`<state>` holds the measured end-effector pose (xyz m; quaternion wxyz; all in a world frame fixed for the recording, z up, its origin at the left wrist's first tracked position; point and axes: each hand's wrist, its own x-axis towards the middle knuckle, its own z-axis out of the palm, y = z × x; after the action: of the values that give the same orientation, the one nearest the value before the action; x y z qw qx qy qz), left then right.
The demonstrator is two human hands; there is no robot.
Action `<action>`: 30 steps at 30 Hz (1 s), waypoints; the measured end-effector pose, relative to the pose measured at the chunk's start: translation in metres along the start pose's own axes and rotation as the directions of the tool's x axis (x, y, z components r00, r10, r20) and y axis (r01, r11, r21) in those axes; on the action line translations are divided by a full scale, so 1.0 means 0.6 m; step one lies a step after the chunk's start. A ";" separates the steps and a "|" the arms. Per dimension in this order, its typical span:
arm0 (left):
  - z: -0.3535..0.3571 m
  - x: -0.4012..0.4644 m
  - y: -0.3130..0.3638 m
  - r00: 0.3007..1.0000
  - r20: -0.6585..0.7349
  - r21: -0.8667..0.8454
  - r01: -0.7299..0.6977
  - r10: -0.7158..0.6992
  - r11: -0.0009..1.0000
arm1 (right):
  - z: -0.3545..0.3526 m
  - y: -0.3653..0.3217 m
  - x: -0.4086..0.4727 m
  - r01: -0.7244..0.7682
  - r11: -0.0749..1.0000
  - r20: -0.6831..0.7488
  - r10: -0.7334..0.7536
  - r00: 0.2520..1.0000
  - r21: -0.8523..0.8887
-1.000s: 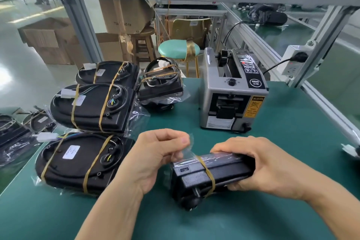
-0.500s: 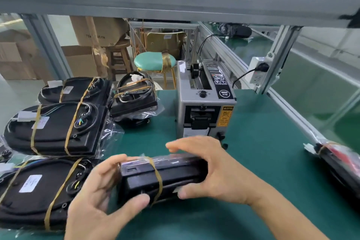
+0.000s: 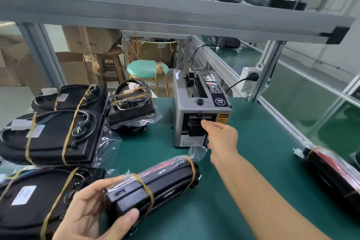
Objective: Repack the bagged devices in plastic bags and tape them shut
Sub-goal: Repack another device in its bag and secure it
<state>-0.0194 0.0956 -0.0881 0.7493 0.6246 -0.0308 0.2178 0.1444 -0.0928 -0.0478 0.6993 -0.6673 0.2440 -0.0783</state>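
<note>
fingers of the left hand curl round the near end of the bagged device, thumb below and index along the top, gripping it. the device is a long black unit in clear plastic, bound by two tan bands, lying on the green table just in front of the dispenser, its far end angled toward that machine. a loose flap of the bag sticks up at the far end, close to the dispenser's base.

the right hand reaches to the dispenser's front, index finger extended to the dark outlet slot and touching or nearly touching it; the other fingers are loosely bent and hold nothing that can be seen. whether any tape is pinched cannot be told.

left of the dispenser lie four more packs: three large flat black ones with coiled wires and white labels in a row running from far to near, and a smaller one just beside the machine's left wall. right of the dispenser, at the table's edge, another bagged unit with red showing lies blurred. behind the dispenser stand a green stool and a socket with a plugged black cord.
</note>
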 end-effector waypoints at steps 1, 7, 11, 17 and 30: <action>0.001 -0.002 0.000 1.000 -0.001 -0.009 0.000 0.000 1.000 | 0.004 -0.001 0.001 -0.015 1.000 -0.024 0.016 1.000 0.002; -0.001 -0.004 0.000 0.999 0.003 0.001 -0.042 0.042 0.999 | 0.026 -0.011 0.001 -0.163 0.978 -0.109 0.178 0.978 0.134; 0.006 -0.004 0.008 0.997 -0.066 0.006 -0.042 0.042 0.999 | 0.021 -0.017 -0.004 -0.258 0.936 -0.031 0.273 0.962 0.240; 0.074 -0.022 -0.022 0.976 -0.183 0.105 -0.096 0.115 0.990 | -0.055 -0.053 -0.098 -0.070 0.997 0.477 0.069 0.876 -0.017; 0.118 -0.030 -0.020 0.952 -0.228 0.339 -0.118 0.204 0.933 | -0.086 -0.002 -0.196 0.317 0.931 0.617 -0.145 0.773 -0.179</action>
<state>-0.0151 0.0216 -0.0894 0.6145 0.6997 0.0517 0.3607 0.0196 -0.0877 -0.0180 0.6261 -0.7727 -0.0636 0.0830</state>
